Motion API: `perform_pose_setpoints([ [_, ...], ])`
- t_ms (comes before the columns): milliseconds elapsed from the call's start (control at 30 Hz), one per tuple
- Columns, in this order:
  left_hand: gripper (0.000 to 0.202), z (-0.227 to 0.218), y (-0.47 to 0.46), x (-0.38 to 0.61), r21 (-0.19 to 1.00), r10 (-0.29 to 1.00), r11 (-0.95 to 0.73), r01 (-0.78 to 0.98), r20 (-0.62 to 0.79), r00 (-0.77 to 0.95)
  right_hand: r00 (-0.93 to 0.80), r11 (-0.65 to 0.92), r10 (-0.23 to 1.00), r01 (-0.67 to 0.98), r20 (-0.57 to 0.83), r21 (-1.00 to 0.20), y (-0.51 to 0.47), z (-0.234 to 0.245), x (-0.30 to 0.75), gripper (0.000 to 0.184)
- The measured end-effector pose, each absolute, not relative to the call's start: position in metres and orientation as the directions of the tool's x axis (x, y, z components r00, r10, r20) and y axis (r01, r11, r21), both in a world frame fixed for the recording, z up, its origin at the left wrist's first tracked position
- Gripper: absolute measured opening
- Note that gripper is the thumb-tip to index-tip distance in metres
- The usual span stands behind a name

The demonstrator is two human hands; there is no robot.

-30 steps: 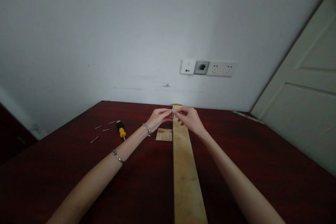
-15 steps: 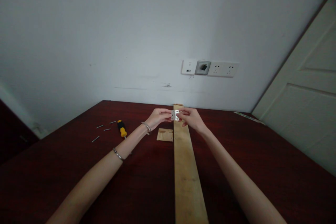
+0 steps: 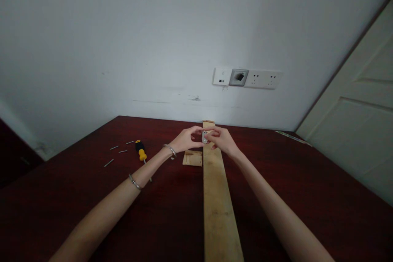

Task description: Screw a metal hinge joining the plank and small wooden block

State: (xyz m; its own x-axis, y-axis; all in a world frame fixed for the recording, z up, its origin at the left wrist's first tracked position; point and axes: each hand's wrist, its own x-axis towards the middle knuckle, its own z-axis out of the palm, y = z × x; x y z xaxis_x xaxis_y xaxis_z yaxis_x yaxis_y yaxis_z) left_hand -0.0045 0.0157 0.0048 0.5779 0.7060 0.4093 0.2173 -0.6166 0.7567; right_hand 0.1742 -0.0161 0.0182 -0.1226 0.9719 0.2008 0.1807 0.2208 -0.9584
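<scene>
Over the far part of a long wooden board (image 3: 216, 196) I have a small silvery metal hinge (image 3: 204, 138). My right hand (image 3: 225, 141) pinches it from the right, with the fingers covering part of the plate. From the left, my left hand (image 3: 186, 138) curves around, its thumb and fingertips at the hinge's top and bottom edges. Just below that hand, a short piece of wood (image 3: 193, 159) lies against the board's left side. Whether the hinge touches the board cannot be made out.
On the dark red tabletop (image 3: 172, 213), left of my hands, lie a black and yellow screwdriver (image 3: 141, 150) and several screws (image 3: 109, 163). A pale strip (image 3: 293, 137) lies at the right rear. The wall behind carries sockets (image 3: 263, 79).
The hinge's left leaf, spread flat before, has folded so only a narrower plate shows. My left fingers and thumb have spread wider around it. The view has shifted slightly.
</scene>
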Motion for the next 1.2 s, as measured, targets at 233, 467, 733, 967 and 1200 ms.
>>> perform_pose_setpoints([
  [233, 0.038, 0.0, 0.015, -0.013, 0.626, 0.674, -0.71, 0.322, 0.472, 0.568, -0.119, 0.188, 0.979, 0.192, 0.168, -0.963, -0.014, 0.01, 0.167, 0.028],
  [467, 0.039, -0.016, 0.022, -0.014, 0.456, 0.615, -0.777, 0.434, 0.407, 0.675, -0.134, 0.092, 0.989, 0.214, 0.065, -0.972, -0.011, -0.018, 0.171, 0.031],
  [733, 0.04, -0.033, 0.026, -0.012, 0.292, 0.586, -0.806, 0.514, 0.271, 0.764, -0.238, 0.173, 0.965, 0.268, 0.109, -0.948, -0.02, -0.062, 0.194, 0.032],
  [967, 0.038, -0.037, 0.022, -0.009, 0.338, 0.569, -0.814, 0.473, 0.298, 0.767, -0.084, 0.262, 0.965, 0.231, 0.249, -0.937, -0.026, -0.08, 0.199, 0.026],
  [1200, 0.042, -0.046, 0.023, -0.009, 0.326, 0.53, -0.834, 0.445, 0.253, 0.809, -0.024, 0.319, 0.945, 0.293, 0.327, -0.901, -0.035, -0.083, 0.193, 0.019],
])
